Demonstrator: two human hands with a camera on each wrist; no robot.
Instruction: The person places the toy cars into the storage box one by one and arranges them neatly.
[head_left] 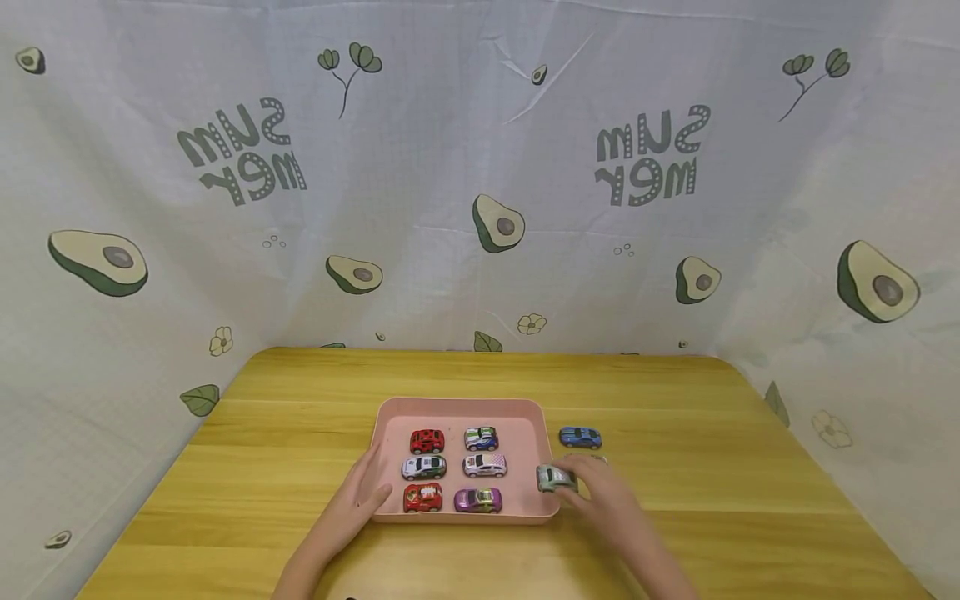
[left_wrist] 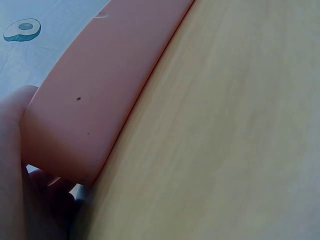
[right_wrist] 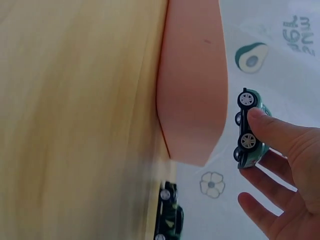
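A pink tray [head_left: 465, 406] lies on the table with several toy cars inside, in two columns. At its near left corner my left hand [head_left: 357, 497] holds the tray, thumb over the rim and fingers along the outer side. My right hand [head_left: 603, 493] pinches a pale green toy car [head_left: 553, 478] above the tray's right edge. In the right wrist view the green car [right_wrist: 250, 130] is clear of the tray's wall, between thumb and fingers. A blue toy car [head_left: 581, 437] stands right of the tray; another car [head_left: 600, 457] is mostly hidden behind my right hand.
Inside the tray are a red car [head_left: 427, 441], a red car with a white pattern [head_left: 423, 497], a purple car [head_left: 478, 500] and several white ones. A dark green car [right_wrist: 170, 215] sits on the wooden table [head_left: 675, 417]. A printed curtain [head_left: 420, 167] surrounds the table.
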